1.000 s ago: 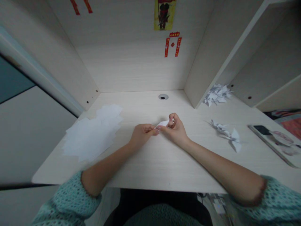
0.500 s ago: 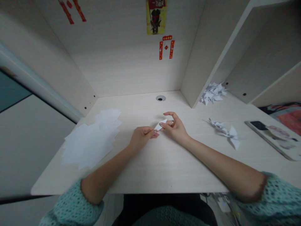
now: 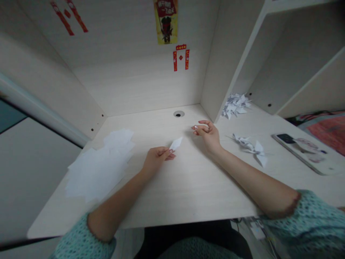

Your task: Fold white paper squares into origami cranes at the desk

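Note:
My left hand pinches a small folded piece of white paper between thumb and fingers, over the middle of the desk. The paper is a narrow diamond shape, its point directed up and to the right. Apart from it, farther right and a little higher, is my right hand, its fingers loosely bent and nothing visible in them. To the left lies a spread stack of white paper sheets. Several folded paper pieces lie to the right of my right hand.
A heap of folded white paper sits behind the upright divider. At the right lies a phone, with red cloth beyond it. A round cable hole is near the back of the desk.
My right hand has let go of the folded paper and moved up and right. The left hand keeps hold of it. The whole view has shifted slightly.

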Demonstrator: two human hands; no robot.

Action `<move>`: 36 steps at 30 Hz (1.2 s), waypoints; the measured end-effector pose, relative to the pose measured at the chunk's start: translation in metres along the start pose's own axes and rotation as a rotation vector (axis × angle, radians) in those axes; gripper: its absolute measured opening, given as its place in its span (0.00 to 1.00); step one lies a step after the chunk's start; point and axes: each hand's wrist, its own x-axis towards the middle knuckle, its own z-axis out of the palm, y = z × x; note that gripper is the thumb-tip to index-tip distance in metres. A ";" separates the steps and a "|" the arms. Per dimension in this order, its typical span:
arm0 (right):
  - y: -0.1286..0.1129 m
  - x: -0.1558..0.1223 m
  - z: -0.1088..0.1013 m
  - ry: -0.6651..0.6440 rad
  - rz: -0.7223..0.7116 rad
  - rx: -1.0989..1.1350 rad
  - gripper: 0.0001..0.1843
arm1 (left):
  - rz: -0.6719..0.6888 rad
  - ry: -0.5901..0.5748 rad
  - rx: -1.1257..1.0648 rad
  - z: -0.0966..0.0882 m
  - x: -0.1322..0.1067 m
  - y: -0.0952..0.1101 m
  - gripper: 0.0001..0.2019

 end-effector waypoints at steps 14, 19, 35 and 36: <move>0.010 -0.044 0.020 -0.470 -0.009 -0.254 0.14 | 0.037 -0.012 0.050 0.007 -0.007 0.006 0.13; 0.006 -0.045 0.021 -0.483 -0.013 -0.287 0.15 | 0.048 0.008 0.124 0.006 -0.009 0.011 0.13; 0.011 -0.046 0.023 -0.443 0.105 -0.119 0.14 | 0.095 0.056 0.355 0.005 -0.010 0.011 0.15; 0.010 -0.046 0.023 -0.439 0.109 -0.118 0.14 | 0.097 0.055 0.360 0.004 -0.009 0.011 0.15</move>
